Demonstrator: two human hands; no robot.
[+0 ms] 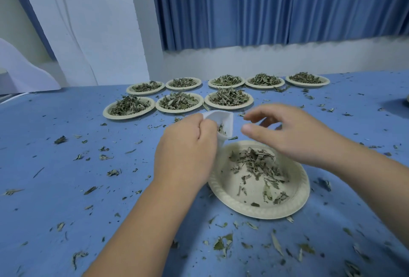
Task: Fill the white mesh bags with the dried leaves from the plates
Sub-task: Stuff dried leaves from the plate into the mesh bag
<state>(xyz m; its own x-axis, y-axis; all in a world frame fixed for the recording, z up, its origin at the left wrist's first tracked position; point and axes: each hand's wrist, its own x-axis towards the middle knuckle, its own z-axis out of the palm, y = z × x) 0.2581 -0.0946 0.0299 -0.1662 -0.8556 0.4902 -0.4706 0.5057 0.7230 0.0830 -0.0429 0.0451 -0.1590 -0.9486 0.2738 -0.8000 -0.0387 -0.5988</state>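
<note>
A round pale paper plate point(254, 212) lies on the blue-covered bench point(66, 166) and holds a thin scatter of dried green leaves point(256, 163). At the plate's far-left rim the left hand point(186, 150) grips a small white mesh bag point(224, 119). The bag's mouth opens rightward, with a few leaves showing inside. The right hand point(294, 135) hovers over the plate's far rim, blurred, fingers loosely curved, thumb and forefinger apart, nothing visible between them. Beyond the plate, eight heaped paper plates point(179, 111) stand in two rows, rims nearly touching. Left of the plate and nearer than it, the bench lies open, littered with leaf crumbs.
</note>
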